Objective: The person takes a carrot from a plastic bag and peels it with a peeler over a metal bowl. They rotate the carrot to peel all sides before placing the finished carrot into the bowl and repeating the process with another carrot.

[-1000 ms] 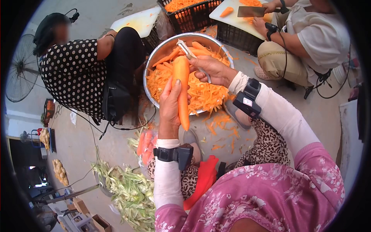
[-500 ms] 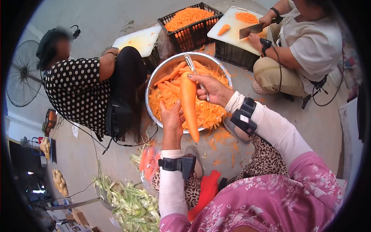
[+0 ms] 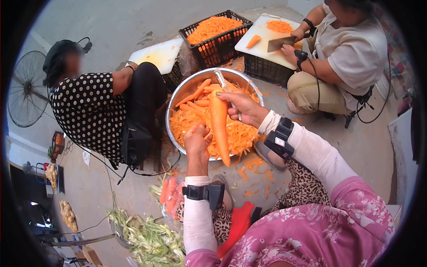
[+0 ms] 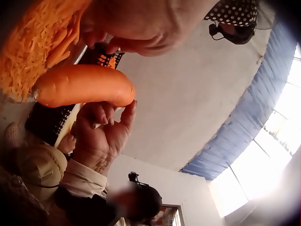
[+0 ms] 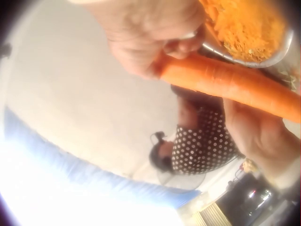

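Observation:
A large, smooth orange carrot (image 3: 219, 124) points its narrow tip down toward the wearer. My right hand (image 3: 245, 107) grips its thick top between thumb and fingers, along with a peeler (image 3: 220, 79) whose metal head sticks up past the carrot. Just left of the carrot is my left hand (image 3: 197, 143), its fingers loosely curled around nothing. The left wrist view shows the carrot (image 4: 84, 85) between both hands, pinched at its thick end. Behind them stands a metal basin (image 3: 169, 118) of carrot peelings (image 3: 191, 127) and whole carrots (image 3: 195, 94).
Shredded carrot fills a black crate (image 3: 222, 46) beyond the basin. At right a person cuts with a cleaver (image 3: 280, 43) on a white board (image 3: 260, 31); another sits at left in a dotted shirt (image 3: 89, 111). Bagged carrots (image 3: 171, 193) and corn husks (image 3: 149, 238) lie near the feet.
My left hand has let go of the carrot, moved to its left and curled its fingers. My right hand now holds the carrot as well as the peeler.

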Motion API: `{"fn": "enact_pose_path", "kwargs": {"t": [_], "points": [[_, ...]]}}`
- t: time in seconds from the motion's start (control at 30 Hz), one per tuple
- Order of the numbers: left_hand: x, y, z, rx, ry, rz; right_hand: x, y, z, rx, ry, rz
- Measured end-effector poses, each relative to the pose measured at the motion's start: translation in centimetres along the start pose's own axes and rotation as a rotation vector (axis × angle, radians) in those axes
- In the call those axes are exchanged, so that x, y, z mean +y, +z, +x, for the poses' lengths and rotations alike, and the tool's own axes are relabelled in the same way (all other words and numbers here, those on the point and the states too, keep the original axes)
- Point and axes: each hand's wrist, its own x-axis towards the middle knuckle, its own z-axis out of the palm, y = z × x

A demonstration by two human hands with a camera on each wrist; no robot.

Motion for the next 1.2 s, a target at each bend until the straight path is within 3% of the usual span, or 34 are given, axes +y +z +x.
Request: {"fn": "enact_pose_path", "kwargs": {"t": [0.13, 0.23, 0.3, 0.4, 0.53, 0.6, 0.63, 0.7, 0.73, 0.97, 1.03, 1.1, 1.2], "points": [[0.7, 0.5, -0.3, -0.003, -0.063, 0.006, -0.1, 0.1, 0.0, 0.02, 0.022, -0.021], [0.7, 0.9, -0.7, 0.081, 0.004, 0.144, -0.1, 0.2, 0.1, 0.036, 0.008, -0.013], [0.7, 0.6, 0.1, 0.023, 0.282, 0.199, 0.0, 0.1, 0.1, -0.012, 0.03, -0.017], [1.7, 0.1, -0.5, -0.007, 0.173, 0.209, 0.2, 0.6, 0.0, 0.001, 0.051, -0.032], [1.4, 0.4, -0.9, 0.021, 0.243, 0.152, 0.5, 1.4, -0.2, -0.015, 0.044, -0.044], [1.4, 0.6, -1.5, -0.227, 0.1, -0.046, 0.5, 1.7, -0.5, -0.014, 0.019, -0.068], [1.3, 0.7, -1.7, -0.227, 0.102, -0.047, 0.6, 1.7, -0.4, -0.015, 0.018, -0.069], [0.7, 0.7, -2.3, -0.466, 0.039, -0.03, 0.9, 1.6, -0.4, -0.024, -0.002, -0.083], [0.3, 1.1, -2.5, -0.386, 0.045, -0.022, 1.0, 1.5, -0.4, -0.026, 0.001, -0.085], [0.5, 0.1, -2.5, -0.337, 0.045, -0.01, 1.2, 1.9, -0.8, -0.127, -0.081, -0.26], [0.6, -0.5, -2.4, -0.345, 0.011, -0.126, 1.0, 1.7, -0.7, -0.13, -0.096, -0.28], [0.3, -1.4, -2.0, -0.352, 0.025, -0.154, 0.8, 1.3, -0.4, 0.003, -0.134, -0.451], [0.4, -2.3, -1.9, -0.364, -0.005, -0.221, 0.2, 1.0, -0.7, -0.033, -0.228, -0.643]]}}
